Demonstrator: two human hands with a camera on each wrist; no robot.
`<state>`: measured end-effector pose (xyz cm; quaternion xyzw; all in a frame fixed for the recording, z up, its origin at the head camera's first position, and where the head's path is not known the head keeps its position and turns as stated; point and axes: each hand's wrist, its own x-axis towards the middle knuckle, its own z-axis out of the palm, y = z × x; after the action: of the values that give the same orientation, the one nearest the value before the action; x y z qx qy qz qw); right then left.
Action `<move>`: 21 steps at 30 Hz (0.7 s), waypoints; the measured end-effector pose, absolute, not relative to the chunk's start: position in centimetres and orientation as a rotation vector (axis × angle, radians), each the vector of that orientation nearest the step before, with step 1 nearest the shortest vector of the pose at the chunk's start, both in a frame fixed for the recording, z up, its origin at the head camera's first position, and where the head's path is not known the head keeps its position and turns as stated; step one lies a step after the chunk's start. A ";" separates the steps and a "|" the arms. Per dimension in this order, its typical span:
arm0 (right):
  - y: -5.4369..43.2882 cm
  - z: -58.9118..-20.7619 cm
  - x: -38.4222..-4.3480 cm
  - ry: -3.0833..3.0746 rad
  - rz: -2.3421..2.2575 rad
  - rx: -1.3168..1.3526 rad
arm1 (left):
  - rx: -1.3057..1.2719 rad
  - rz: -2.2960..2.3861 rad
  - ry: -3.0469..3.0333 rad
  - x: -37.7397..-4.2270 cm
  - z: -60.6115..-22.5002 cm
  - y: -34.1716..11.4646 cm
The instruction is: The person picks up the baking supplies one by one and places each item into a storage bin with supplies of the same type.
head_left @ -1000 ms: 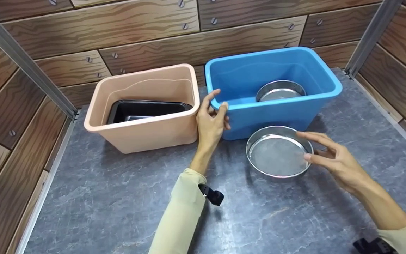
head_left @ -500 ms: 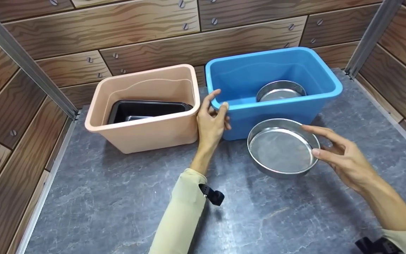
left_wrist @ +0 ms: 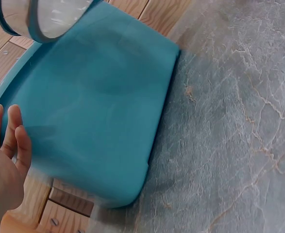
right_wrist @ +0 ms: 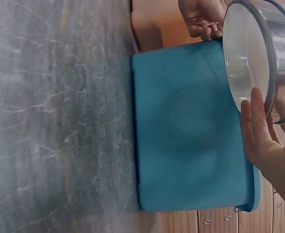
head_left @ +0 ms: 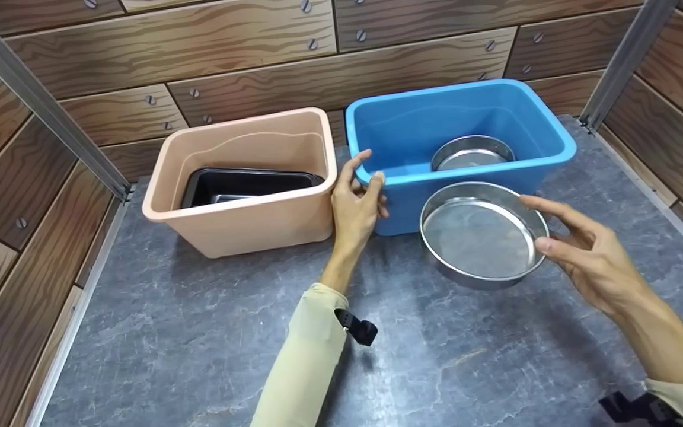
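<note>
My right hand (head_left: 590,255) pinches a round metal sieve (head_left: 478,237) by its right wall, thumb at the inner side and fingers below. The sieve is raised above the table, just in front of the blue bin (head_left: 398,207), tilted slightly toward me. The right wrist view shows its fine mesh base (right_wrist: 244,53) and fingers curled round its wall. At the bin's near left corner, my left hand (head_left: 353,204) grips the rim with thumb and index finger. Its other fingers (left_wrist: 22,141) lie against the bin's outer wall. A second round sieve (head_left: 472,156) sits inside the blue bin.
A peach bin (head_left: 258,222) stands left of the blue one, close beside my left hand, with a black rectangular pan (head_left: 258,185) inside. Wood-patterned panels (head_left: 246,53) enclose the back and sides of the grey marbled table (head_left: 199,332).
My right hand has lifted the sieve from low over the table, up and slightly right, toward the blue bin's front rim. My left hand has stayed at the bin's corner.
</note>
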<state>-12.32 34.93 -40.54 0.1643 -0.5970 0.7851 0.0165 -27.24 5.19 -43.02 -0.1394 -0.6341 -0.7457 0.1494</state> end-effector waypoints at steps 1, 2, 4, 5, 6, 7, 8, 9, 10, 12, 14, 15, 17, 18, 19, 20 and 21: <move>34.9 -40.4 -12.4 -1.847 2.442 0.504 | -0.398 -2.144 -1.822 -27.2 -43.0 5.2; 34.8 -40.2 -12.4 -1.825 2.447 0.506 | -0.395 -2.146 -1.821 -27.2 -43.0 5.2; 34.7 -39.9 -12.5 -1.790 2.456 0.502 | -0.393 -2.152 -1.817 -27.2 -43.0 5.2; 34.7 -39.8 -12.6 -1.780 2.456 0.502 | -0.393 -2.151 -1.818 -27.3 -43.0 5.2; 34.7 -39.7 -12.6 -1.761 2.460 0.509 | -0.392 -2.149 -1.821 -27.2 -43.0 5.2; 34.7 -39.7 -12.7 -1.731 2.468 0.518 | -0.392 -2.150 -1.821 -27.2 -43.0 5.2; 34.7 -39.6 -12.7 -1.709 2.471 0.526 | -0.392 -2.152 -1.819 -27.2 -43.0 5.1; 34.6 -39.5 -12.8 -1.698 2.469 0.521 | -0.393 -2.152 -1.819 -27.2 -43.0 5.1; 34.7 -39.5 -12.8 -1.689 2.466 0.524 | -0.395 -2.153 -1.819 -27.2 -42.9 5.1; 34.7 -39.3 -12.9 -1.678 2.462 0.528 | -0.400 -2.151 -1.818 -27.2 -42.9 5.1; 34.7 -39.1 -13.0 -1.680 2.450 0.531 | -0.402 -2.149 -1.818 -27.2 -42.9 5.1; 34.8 -39.0 -13.0 -1.679 2.446 0.526 | -0.404 -2.145 -1.821 -27.2 -42.9 5.1; 34.8 -38.8 -13.0 -1.671 2.442 0.527 | -0.405 -2.144 -1.821 -27.2 -42.9 5.1; 34.9 -38.8 -13.0 -1.652 2.447 0.534 | -0.405 -2.143 -1.823 -27.2 -42.9 5.1; 34.9 -38.7 -13.1 -1.640 2.445 0.528 | -0.403 -2.142 -1.824 -27.2 -42.9 5.1; 34.9 -38.6 -13.1 -1.621 2.448 0.516 | -0.405 -2.140 -1.825 -27.2 -42.9 5.1; 34.9 -38.5 -13.1 -1.599 2.452 0.500 | -0.407 -2.140 -1.824 -27.2 -42.9 5.1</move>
<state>-13.13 34.86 -38.52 0.1677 -0.5365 0.8226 0.0860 -27.19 5.15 -42.93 -0.1418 -0.6348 -0.7447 0.1493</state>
